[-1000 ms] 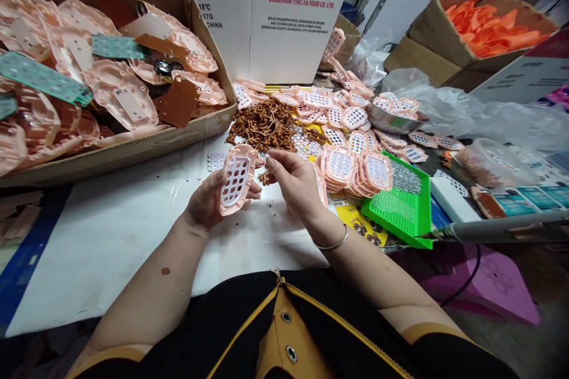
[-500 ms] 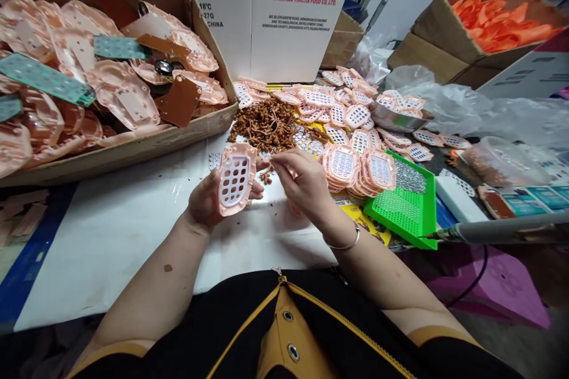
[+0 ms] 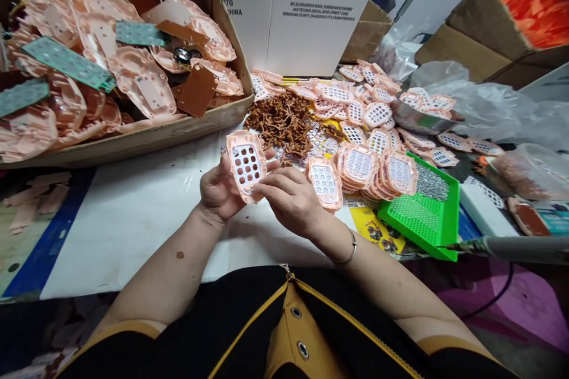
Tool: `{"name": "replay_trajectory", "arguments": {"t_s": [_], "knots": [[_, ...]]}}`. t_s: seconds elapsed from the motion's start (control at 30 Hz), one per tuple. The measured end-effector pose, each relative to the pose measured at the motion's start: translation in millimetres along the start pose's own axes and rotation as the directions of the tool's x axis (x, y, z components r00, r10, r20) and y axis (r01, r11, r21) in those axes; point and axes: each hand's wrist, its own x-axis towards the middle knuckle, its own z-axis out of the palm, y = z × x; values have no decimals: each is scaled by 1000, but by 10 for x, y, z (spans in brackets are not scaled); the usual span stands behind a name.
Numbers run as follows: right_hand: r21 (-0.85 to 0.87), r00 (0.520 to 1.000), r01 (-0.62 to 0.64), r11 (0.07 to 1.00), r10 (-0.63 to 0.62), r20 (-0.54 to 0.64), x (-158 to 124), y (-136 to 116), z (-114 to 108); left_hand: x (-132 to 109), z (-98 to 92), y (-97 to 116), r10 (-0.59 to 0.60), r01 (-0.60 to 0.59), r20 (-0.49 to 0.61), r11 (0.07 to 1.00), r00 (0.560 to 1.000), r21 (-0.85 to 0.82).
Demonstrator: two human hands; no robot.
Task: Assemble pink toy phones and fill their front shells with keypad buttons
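Observation:
A pink plastic shell with a white grid of holes (image 3: 246, 164) is held upright in my left hand (image 3: 219, 192), thumb at its left edge and fingers behind it. The fingertips of my right hand (image 3: 291, 198) are pinched at the shell's lower right corner; what they hold, if anything, is too small to make out. Just right of my right hand lies another pink shell with a pale keypad (image 3: 323, 182), beside stacks of similar shells (image 3: 358, 164). Behind my hands is a heap of small brown parts (image 3: 282, 124).
At the left stands a large cardboard box (image 3: 208, 131) of pink shells and green boards. A green tray (image 3: 452, 213) with small metal pieces sits at the right, near a metal bowl (image 3: 420, 119). A grey bar (image 3: 524, 249) crosses the right edge.
My right hand has moved from beside the brown parts to the lower corner of the held shell. The whole view has shifted, and the shell right of my hand now shows.

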Motion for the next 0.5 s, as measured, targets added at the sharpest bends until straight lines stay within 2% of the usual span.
{"name": "replay_trajectory", "arguments": {"t_s": [0.1,0.17,0.23,0.3,0.4,0.5], "knots": [[-44,986,35,998,-27,167,40,-25,-83,31,-36,-20,27,-27,-32,1000,999,6],[-80,971,86,993,-65,230,66,-50,-127,50,-61,-29,83,-83,-62,997,995,4],[-100,968,105,989,-79,239,73,-76,-141,60,-76,-36,127,-127,-79,992,989,0],[-96,972,61,993,-38,233,59,-109,-125,57,-73,-42,148,-148,-87,989,985,-1],[-100,974,9,995,14,227,27,-165,-93,36,-38,-43,122,-122,-82,993,989,1],[-93,972,47,995,-24,233,73,-114,-151,21,-3,-25,111,-111,-73,994,991,0]]}}
